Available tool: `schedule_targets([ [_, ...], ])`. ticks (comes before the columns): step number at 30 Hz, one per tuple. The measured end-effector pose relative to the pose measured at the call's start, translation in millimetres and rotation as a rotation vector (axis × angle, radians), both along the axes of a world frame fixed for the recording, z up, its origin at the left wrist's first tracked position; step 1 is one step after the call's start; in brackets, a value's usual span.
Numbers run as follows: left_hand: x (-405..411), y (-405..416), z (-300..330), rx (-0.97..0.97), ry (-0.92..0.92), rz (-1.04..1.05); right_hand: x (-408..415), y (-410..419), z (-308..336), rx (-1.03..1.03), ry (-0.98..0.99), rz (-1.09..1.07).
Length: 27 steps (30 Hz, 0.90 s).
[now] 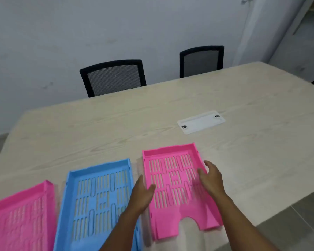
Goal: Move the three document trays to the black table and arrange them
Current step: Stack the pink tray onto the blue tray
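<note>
Three slotted plastic document trays lie side by side on a light wood table [225,160]. A pink tray [172,180] is on the right, a blue tray [98,196] in the middle, and another pink tray [20,218] at the left edge, partly cut off. My left hand [142,193] is at the left wall of the right pink tray, fingers spread. My right hand [211,178] is over that tray's right wall, fingers apart. Neither hand has closed on the tray. No black table is in view.
A white cable cover plate [201,122] is set in the tabletop beyond the trays. Two black mesh chairs [113,77] [201,61] stand at the far side against a pale wall. Grey floor tiles [297,223] show at the right.
</note>
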<state>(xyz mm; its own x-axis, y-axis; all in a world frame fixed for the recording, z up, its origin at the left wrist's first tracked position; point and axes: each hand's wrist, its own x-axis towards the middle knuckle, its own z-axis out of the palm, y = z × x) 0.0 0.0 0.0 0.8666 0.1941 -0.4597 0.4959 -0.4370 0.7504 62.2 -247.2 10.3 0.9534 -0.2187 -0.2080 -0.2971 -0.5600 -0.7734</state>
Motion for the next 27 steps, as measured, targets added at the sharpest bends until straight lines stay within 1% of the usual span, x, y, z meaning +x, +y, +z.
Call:
schedule_targets([
  [2, -1.3, -6.3, -6.2, -0.044, 0.058, 0.009, -3.1, -8.5, -6.7, -0.023, 0.071, -0.035],
  [4, -6.6, -12.5, -8.1, -0.074, 0.113, 0.01, -10.2, -15.4, -15.3, -0.034, 0.147, -0.008],
  [6, -9.2, -17.4, -10.0, -0.077, 0.142, 0.022, -13.5, -19.1, -20.7, -0.045, 0.146, 0.006],
  [11, -3.1, -21.7, -5.0, -0.13, 0.052, 0.019, -6.5, -28.1, -14.9, -0.089, 0.061, -0.013],
  [15, 6.3, -18.4, 14.7, -0.162, -0.074, 0.115, 4.0, -17.6, 6.0, -0.07, -0.035, -0.038],
  [20, 0.8, 24.3, 41.7, -0.143, -0.194, 0.242, 4.1, 32.3, 27.6, -0.024, -0.058, 0.031],
  [27, -53.2, 130.2, 55.7, -0.028, -0.242, 0.392, -35.7, 138.5, 30.0, 0.084, -0.03, 0.205],
])
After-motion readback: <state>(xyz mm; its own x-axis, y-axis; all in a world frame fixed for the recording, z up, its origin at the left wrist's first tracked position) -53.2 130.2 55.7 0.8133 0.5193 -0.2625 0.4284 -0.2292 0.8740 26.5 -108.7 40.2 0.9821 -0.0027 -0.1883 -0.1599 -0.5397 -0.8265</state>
